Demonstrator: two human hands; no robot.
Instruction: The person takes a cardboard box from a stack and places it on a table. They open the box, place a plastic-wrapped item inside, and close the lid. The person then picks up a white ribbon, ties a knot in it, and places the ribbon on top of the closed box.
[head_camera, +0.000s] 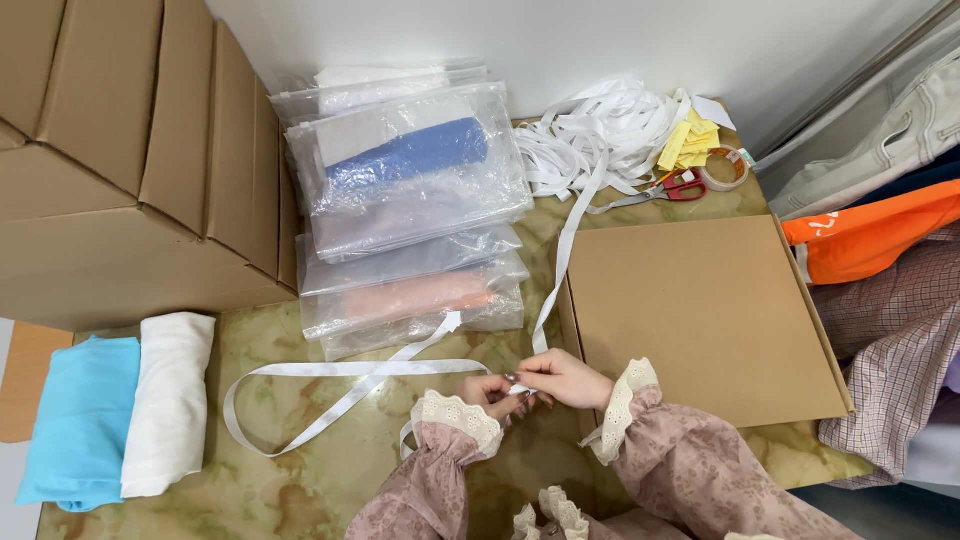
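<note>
White ribbon (345, 369), looped across the worktop (300, 480) toward nine o'clock, is pinched at six o'clock by the left hand (492, 391) and right hand (565, 379), both closed on it; the trailing loop could likely snag or twist if pulled.

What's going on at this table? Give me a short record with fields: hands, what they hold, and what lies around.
left hand: pinches the white ribbon with its fingertips
right hand: pinches the same ribbon, close against the left
ribbon: loops across the marble-patterned table and runs up to a tangled ribbon pile
right of hands: flat cardboard box
ahead: stack of clear bags of folded cloth
far edge: red-handled scissors, tape roll
left: folded blue cloth and white cloth
</note>
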